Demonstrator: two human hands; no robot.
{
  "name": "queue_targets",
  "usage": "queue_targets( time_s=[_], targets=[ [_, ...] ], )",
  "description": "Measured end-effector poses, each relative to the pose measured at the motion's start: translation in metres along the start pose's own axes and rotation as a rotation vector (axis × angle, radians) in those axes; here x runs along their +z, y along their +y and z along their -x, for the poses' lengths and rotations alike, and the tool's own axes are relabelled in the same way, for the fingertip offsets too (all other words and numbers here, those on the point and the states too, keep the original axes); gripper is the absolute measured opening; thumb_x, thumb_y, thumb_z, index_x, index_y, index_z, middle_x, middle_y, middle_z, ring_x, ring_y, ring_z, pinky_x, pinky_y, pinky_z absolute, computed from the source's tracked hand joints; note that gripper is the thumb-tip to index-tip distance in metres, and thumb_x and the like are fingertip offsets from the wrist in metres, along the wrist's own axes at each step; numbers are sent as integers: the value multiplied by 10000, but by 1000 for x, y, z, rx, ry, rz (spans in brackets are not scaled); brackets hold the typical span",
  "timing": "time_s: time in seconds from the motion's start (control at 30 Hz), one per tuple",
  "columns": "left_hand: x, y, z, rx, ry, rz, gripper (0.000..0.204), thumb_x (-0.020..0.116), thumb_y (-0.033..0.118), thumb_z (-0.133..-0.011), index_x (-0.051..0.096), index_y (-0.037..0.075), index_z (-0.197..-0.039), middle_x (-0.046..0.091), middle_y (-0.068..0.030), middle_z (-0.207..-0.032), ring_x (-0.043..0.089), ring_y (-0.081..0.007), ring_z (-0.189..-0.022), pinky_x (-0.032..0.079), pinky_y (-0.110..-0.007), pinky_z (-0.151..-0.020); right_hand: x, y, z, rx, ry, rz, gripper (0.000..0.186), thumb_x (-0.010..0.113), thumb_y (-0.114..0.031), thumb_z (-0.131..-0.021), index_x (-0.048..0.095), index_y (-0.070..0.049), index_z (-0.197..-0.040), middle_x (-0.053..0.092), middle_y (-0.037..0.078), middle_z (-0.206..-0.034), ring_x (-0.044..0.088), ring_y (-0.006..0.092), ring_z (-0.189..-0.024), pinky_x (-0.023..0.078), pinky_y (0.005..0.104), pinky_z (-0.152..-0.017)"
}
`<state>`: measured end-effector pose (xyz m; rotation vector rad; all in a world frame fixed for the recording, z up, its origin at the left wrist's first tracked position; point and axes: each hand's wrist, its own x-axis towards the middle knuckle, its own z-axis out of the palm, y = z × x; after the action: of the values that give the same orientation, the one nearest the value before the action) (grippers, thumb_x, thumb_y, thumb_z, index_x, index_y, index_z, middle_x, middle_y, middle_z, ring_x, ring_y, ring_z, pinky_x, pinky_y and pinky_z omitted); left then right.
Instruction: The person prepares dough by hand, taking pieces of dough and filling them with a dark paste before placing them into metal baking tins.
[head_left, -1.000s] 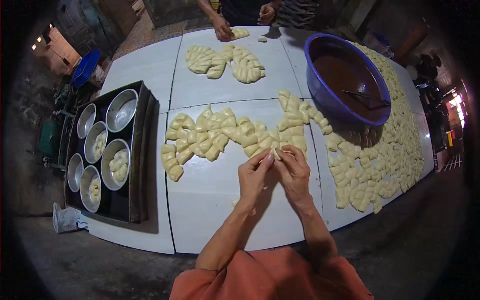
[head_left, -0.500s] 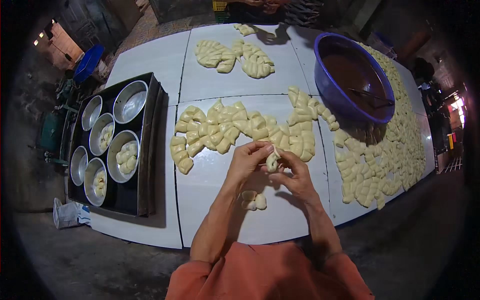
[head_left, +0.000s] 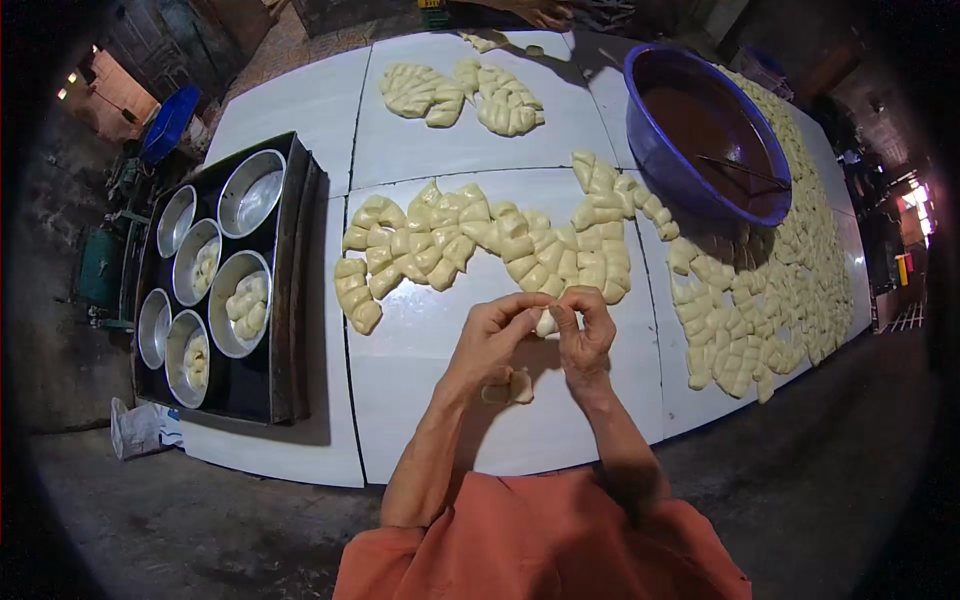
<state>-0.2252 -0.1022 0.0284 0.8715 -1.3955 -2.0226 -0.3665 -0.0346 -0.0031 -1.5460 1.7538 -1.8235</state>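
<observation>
Between my hands is a small piece of pale dough [head_left: 546, 323], mostly covered by my fingers. My left hand [head_left: 497, 338] pinches it from the left, thumb and fingertips together. From the other side my right hand [head_left: 586, 338] grips the dough's edge with bent fingers. Close below, a few loose dough pieces [head_left: 520, 387] lie on the white table, partly behind my left hand. Just beyond my fingers spreads a patch of dough pieces [head_left: 440, 235] set edge to edge.
On the left, a black tray [head_left: 285, 300] holds several round metal pans [head_left: 250, 195], some with dough inside. A purple basin [head_left: 640, 130] of brown filling with a stick stands at right, beside many dough pieces [head_left: 740, 340]. Another person's hand [head_left: 545, 14] shows at the far edge.
The dough in my hands was a hanging loop and now is a compact lump, largely hidden. My right hand has turned more upright and its fingers have closed in. The view has shifted slightly.
</observation>
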Motion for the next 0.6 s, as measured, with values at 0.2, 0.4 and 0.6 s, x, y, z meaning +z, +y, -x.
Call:
queue_targets(
  time_s=[0.2,0.4,0.6],
  targets=[
    [-5,-7,8,-68,24,-33,270,698,190,-926,706,-7,-1110,708,-47,-943,629,-88,-799,530,-253,-712,-5,-16,-8,157,-172,113,172,728,-149,-901,623,-14,-919,615,75,-759,564,184,-627,446,315,-568],
    [-12,-10,26,-161,48,-31,308,602,229,-995,671,-21,-1161,708,-58,-910,650,-108,-741,533,-259,-649,-31,-52,10,95,-480,71,256,732,-103,-864,655,-23,-1095,634,138,-1031,666,231,-866,546,320,-740],
    [-26,1,60,-241,238,-486,412,561,305,-1006,610,-8,-1269,703,-158,-1080,677,-183,-843,530,-303,-792,-42,-21,43,914,-227,-447,204,625,-56,-950,585,5,-1141,650,65,-990,645,120,-903,553,259,-771]
  ],
)
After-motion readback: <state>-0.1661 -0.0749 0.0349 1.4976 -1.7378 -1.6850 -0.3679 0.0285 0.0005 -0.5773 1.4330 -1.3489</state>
